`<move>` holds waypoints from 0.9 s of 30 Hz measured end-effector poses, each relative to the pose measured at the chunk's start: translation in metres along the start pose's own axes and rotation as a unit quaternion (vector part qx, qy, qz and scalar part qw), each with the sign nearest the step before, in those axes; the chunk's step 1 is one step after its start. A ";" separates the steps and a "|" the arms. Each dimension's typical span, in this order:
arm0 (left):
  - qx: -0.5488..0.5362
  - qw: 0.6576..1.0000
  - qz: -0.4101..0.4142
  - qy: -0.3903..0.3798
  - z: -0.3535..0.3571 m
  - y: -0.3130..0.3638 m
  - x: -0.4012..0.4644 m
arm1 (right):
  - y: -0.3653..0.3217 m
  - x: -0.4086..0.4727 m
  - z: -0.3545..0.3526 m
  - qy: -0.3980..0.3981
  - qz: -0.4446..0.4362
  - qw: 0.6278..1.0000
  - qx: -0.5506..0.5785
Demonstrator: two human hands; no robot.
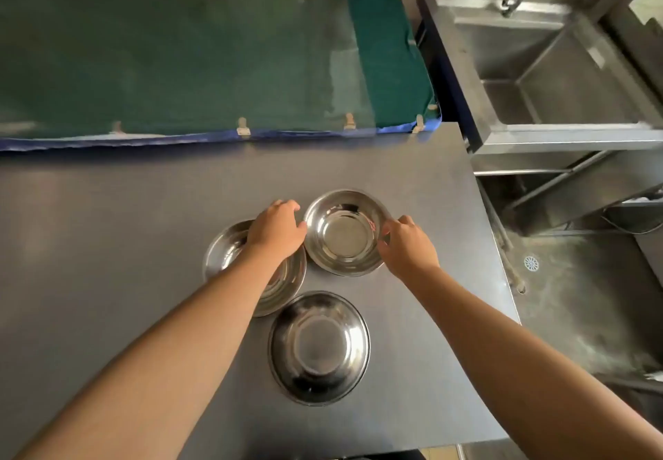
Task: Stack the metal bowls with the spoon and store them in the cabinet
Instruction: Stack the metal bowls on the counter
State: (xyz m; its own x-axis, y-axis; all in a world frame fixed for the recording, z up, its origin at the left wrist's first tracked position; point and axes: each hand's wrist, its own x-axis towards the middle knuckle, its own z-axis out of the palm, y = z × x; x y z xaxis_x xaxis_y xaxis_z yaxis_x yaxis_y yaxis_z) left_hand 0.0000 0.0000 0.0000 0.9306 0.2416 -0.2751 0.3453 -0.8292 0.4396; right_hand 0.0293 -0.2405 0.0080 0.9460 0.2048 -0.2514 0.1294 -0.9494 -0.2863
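Three metal bowls sit on a dark grey counter [107, 230]. The far bowl [344, 237] is gripped on both sides: my left hand [278, 228] holds its left rim and my right hand [405, 244] pinches its right rim. The left bowl [229, 255] lies partly under my left wrist and forearm. The near bowl [319, 346] stands free in front of me. No spoon or cabinet is in view.
A green cloth with a blue edge [201, 50] covers the surface behind the counter. A steel sink [538, 65] with a tap stands at the upper right. A wet steel floor area with a drain [531, 263] lies right of the counter's edge.
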 end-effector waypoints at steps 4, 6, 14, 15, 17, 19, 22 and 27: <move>0.013 1.000 -0.025 -0.007 0.007 0.010 0.016 | 0.012 0.009 0.004 -0.003 0.038 0.999 0.031; 0.012 0.999 -0.038 -0.015 0.010 0.014 0.020 | 0.016 0.012 0.008 -0.008 0.056 0.997 0.058; -0.026 0.998 -0.059 -0.014 0.009 0.020 0.025 | 0.012 0.018 0.010 0.016 0.139 0.972 0.189; -0.038 0.998 -0.058 -0.010 0.005 0.020 0.025 | 0.011 0.019 0.007 0.024 0.139 0.971 0.193; -0.067 0.996 -0.058 0.006 -0.002 0.020 0.025 | 0.008 0.020 -0.001 0.040 0.135 0.969 0.203; -0.096 0.993 -0.056 0.026 -0.012 0.020 0.022 | 0.000 0.021 -0.011 0.054 0.127 0.969 0.205; -0.134 0.987 -0.063 0.054 -0.031 0.015 0.014 | -0.015 0.020 -0.024 0.071 0.106 0.969 0.212; -0.195 0.973 -0.084 0.094 -0.060 -0.020 -0.010 | -0.055 0.013 -0.029 0.077 0.063 0.969 0.225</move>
State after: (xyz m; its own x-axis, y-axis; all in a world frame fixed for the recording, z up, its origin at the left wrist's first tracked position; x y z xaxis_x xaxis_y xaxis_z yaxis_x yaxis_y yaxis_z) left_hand -0.0093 0.0441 0.0450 0.8506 0.4745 -0.2264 0.4798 -0.5244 0.7034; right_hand 0.0432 -0.1928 0.0475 0.9834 0.0230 -0.1799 -0.1003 -0.7575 -0.6451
